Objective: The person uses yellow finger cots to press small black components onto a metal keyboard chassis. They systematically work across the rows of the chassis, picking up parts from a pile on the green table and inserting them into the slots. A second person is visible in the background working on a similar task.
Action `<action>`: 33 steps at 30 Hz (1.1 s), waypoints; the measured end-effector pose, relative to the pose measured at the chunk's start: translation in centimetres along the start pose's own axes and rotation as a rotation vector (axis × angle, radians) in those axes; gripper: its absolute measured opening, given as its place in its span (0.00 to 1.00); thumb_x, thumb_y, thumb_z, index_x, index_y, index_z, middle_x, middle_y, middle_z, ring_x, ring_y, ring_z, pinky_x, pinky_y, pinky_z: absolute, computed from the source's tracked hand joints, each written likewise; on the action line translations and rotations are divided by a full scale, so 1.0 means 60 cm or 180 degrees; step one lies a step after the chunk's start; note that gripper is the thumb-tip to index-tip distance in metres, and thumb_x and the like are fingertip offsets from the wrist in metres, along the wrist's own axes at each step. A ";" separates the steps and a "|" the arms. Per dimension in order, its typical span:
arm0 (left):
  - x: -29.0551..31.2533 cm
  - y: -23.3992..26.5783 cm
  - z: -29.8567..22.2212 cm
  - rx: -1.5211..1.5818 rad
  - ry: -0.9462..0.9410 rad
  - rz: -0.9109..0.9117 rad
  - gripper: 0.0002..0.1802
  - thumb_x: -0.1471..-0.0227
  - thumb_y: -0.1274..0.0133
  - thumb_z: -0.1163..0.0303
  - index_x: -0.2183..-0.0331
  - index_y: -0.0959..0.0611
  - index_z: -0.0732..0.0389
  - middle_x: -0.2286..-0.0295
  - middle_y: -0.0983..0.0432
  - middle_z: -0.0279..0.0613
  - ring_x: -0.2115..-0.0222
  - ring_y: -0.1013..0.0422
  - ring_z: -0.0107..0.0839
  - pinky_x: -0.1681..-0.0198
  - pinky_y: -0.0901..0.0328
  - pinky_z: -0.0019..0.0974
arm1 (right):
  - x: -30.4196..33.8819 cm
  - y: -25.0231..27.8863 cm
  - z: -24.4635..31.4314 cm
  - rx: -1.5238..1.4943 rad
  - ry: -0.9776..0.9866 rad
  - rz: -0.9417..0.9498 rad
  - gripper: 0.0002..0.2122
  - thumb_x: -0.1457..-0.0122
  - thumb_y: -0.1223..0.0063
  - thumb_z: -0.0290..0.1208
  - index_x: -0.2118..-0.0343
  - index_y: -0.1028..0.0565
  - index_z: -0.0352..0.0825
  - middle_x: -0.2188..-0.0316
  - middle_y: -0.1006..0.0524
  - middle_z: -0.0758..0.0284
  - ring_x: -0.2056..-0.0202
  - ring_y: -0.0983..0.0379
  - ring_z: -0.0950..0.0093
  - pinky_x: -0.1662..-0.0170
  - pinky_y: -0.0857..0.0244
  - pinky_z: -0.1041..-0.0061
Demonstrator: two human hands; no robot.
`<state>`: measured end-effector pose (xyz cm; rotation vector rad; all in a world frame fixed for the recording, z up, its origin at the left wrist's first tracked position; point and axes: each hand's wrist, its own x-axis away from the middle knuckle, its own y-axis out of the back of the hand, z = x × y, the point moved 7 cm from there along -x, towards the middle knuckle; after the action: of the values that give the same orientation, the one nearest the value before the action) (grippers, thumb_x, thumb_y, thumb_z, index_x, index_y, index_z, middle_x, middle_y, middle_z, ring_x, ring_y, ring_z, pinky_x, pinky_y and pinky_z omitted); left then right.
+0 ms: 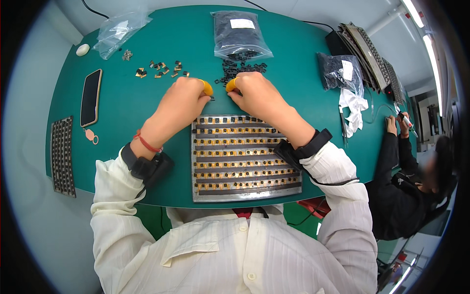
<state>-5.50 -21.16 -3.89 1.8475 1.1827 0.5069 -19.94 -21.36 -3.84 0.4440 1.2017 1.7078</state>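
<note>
My left hand, with a yellow finger cot, is pinched at its fingertips beside a tiny black part. Opposite it my right hand, also wearing a yellow finger cot, has finger and thumb closed at the near edge of a heap of small black parts. Whatever lies between its fingertips is too small to make out. Just below both hands lies a metal tray with rows of small gold and black pieces. My right forearm covers its upper right part.
Loose gold-and-black pieces lie left of the heap. Behind it is a bag of black parts. A phone and a filled tray are at the left. Tweezers, white tissue and a co-worker are at the right.
</note>
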 end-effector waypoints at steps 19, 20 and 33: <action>0.000 -0.007 -0.019 0.0014 -0.0371 -0.0085 0.09 0.57 0.39 0.74 0.73 0.18 0.71 0.78 0.24 0.49 0.77 0.27 0.41 0.73 0.33 0.38 | 0.022 0.004 0.008 -0.0364 -0.0466 0.0148 0.05 0.52 0.40 0.23 0.75 0.21 0.26 0.77 0.22 0.49 0.70 0.23 0.53 0.64 0.28 0.61; 0.007 -0.004 -0.021 0.0110 -0.0280 0.0006 0.09 0.56 0.39 0.74 0.73 0.18 0.71 0.77 0.25 0.48 0.77 0.27 0.41 0.73 0.33 0.38 | 0.021 0.006 0.009 -0.0450 -0.0478 0.0126 0.05 0.52 0.40 0.22 0.75 0.21 0.26 0.77 0.22 0.49 0.70 0.23 0.53 0.64 0.28 0.61; 0.073 -0.028 -0.078 -0.0333 -0.0758 0.0376 0.08 0.53 0.40 0.71 0.74 0.16 0.67 0.74 0.25 0.45 0.73 0.29 0.44 0.68 0.33 0.43 | 0.104 0.096 0.013 -0.0209 -0.0445 -0.0038 0.07 0.49 0.38 0.25 0.69 0.21 0.28 0.74 0.25 0.58 0.70 0.24 0.62 0.66 0.31 0.67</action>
<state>-7.66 -14.91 -3.18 1.8372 0.8769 0.3936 -25.13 -15.91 0.16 0.5064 1.0430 1.6724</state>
